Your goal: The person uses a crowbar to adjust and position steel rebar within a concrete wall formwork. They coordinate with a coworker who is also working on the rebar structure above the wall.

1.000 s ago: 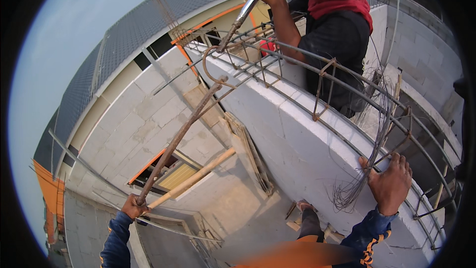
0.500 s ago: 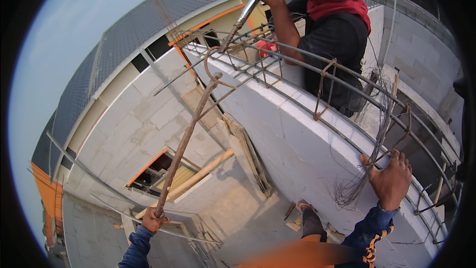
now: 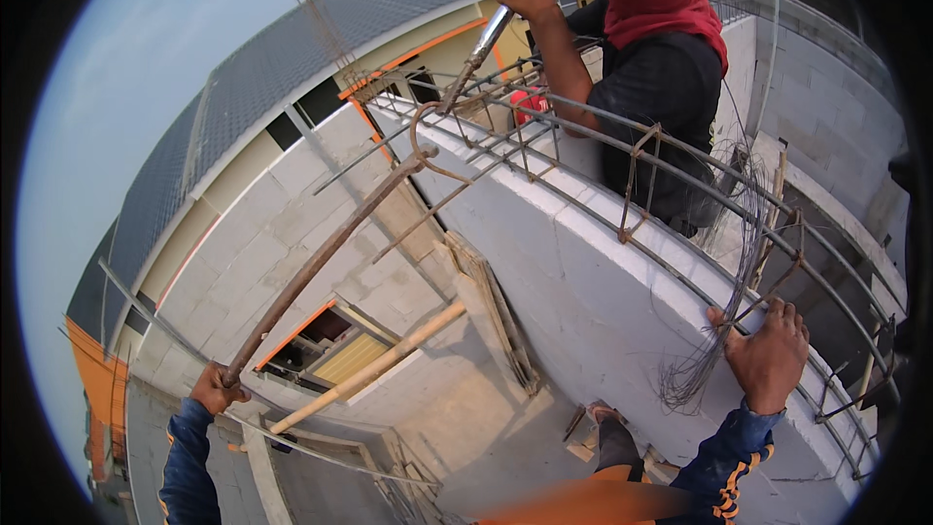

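the left hand (image 3: 216, 391) is closed around the lower end of a rusty metal bar (image 3: 326, 255), which slants up and away to the right over the drop beside the wall. the bar's far end meets a curved steel rod (image 3: 412, 131) near the far part of the wall (image 3: 583, 272). the right hand (image 3: 768, 355) lies spread on the wall's top edge, its thumb against a bundle of thin wire (image 3: 692, 379) that hangs down the wall face; one cannot tell whether it grips the wire or merely leans there. along the wall top runs a cage of steel rods (image 3: 624, 233), with more loose wire draped over it near the right hand. across the cage another person (image 3: 661, 107), in a red cloth and dark clothes, has both hands wrapped around a shiny pipe (image 3: 494, 31), whose rusty lower end reaches the top of the curved rod. below, a round wooden pole (image 3: 374, 367) slants past an opening in the block wall, and a stack of boards (image 3: 491, 311) leans near the wall's foot.
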### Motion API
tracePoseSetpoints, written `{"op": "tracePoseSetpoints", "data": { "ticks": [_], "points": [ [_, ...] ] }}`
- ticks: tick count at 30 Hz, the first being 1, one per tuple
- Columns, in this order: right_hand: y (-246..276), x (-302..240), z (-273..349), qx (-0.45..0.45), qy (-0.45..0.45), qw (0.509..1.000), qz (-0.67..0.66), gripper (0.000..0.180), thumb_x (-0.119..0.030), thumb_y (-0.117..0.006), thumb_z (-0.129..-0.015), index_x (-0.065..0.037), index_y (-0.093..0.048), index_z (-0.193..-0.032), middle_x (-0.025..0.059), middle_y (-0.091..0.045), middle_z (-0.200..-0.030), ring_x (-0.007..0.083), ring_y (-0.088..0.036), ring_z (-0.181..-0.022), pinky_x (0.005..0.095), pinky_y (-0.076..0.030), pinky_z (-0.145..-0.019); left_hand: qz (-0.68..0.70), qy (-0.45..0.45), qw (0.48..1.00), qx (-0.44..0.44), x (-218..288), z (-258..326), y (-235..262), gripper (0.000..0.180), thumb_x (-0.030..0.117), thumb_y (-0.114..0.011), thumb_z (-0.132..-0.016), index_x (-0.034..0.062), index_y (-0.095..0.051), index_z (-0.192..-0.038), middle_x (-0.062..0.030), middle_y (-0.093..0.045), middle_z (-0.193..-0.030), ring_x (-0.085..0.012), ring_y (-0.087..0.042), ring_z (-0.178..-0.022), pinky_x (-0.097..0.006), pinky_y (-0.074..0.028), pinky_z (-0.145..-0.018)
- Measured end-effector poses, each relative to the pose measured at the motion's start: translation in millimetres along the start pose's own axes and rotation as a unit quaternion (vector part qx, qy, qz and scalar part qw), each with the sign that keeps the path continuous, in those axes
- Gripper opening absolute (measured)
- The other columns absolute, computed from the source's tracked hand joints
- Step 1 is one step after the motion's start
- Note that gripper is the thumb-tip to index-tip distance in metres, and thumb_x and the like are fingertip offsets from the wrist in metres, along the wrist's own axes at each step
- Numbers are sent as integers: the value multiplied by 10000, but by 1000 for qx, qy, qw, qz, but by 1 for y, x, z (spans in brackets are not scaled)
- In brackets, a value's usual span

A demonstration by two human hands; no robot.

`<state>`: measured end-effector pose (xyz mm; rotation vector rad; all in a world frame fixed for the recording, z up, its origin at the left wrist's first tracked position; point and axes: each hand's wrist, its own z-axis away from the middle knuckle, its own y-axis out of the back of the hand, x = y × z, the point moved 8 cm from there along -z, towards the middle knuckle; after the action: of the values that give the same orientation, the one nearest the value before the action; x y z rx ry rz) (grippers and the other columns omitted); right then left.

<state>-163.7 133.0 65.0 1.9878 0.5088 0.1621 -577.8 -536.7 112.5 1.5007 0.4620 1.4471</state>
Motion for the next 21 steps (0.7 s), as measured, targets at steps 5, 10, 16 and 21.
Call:
{"op": "tracePoseSetpoints", "data": {
  "ticks": [5, 10, 16, 21],
  "points": [
    [0, -1, 0, 2, 0, 1000, 6, 808, -639, -722, -694, 64, -610, -1076, 209, -635, -1031, 373, -605, -1026, 437, -479, -895, -87, 7, 996, 4, 32, 5, 47, 460, -33, -749, -666, 132, -357, -491, 39, -360, -463, -75, -353, -409, -289, -305, -402],
    [2, -1, 0, 12, -1, 1000, 9, 832, -654, -716, -691, 74, -605, -1078, 215, -636, -1011, 382, -611, -1015, 440, -478, -898, -129, -4, 991, -25, 51, 13, 64, 424, -15, -757, -681, 111, -405, -482, 17, -397, -447, -94, -359, -367, -294, -286, -378],
    [3, -2, 0, -8, -7, 1000, -15, 867, -703, -693, -691, 77, -613, -1060, 224, -640, -1025, 390, -614, -1026, 445, -485, -893, 32, 54, 997, -49, 1, 21, -26, 386, 19, -790, -723, 102, -465, -531, 23, -428, -460, -84, -377, -373, -283, -272, -370],
    [2, -3, 0, -14, -9, 1000, 7, 918, -760, -661, -680, 80, -618, -1050, 232, -641, -1031, 396, -616, -1022, 446, -485, -894, 87, 28, 995, -27, -20, 29, -122, 399, 71, -798, -754, 95, -461, -542, 42, -415, -491, -78, -360, -429, -284, -280, -422]
  ]
}}
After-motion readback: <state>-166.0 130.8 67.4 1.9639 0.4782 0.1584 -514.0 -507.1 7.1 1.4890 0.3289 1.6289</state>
